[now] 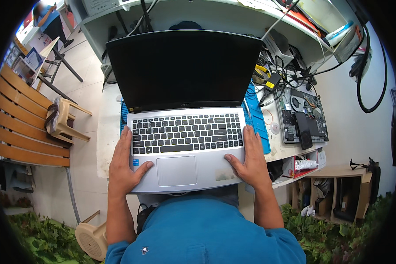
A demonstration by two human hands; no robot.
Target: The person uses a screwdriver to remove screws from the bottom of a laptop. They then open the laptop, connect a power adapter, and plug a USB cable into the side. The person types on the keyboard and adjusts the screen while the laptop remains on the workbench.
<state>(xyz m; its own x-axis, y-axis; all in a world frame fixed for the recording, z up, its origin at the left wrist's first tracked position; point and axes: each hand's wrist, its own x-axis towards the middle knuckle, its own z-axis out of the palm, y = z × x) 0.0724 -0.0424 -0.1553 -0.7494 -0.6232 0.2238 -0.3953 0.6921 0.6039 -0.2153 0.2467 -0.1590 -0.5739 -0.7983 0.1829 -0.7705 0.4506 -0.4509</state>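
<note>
A silver laptop [145, 176] with black keys lies before me, its lid raised and its screen [185, 70] black. My left hand [126, 160] grips the laptop's left edge, the thumb resting on the palm rest beside the touchpad [177, 171]. On the opposite edge, my right hand [250, 160] holds on the same way, its thumb near a worn pale sticker [225, 174]. The laptop's front edge reaches close to my body. Beneath it, a blue work mat [260, 127] shows at both sides; the undersides of my fingers are hidden.
An opened laptop base [297, 103] with a fan sits at the right, a dark phone [303, 130] lying on it. Cables and a black adapter [272, 82] crowd behind. Left of the table [108, 149] stand a slatted bench [26, 123] and a plastic stool [66, 116]. A person [50, 22] stands far left.
</note>
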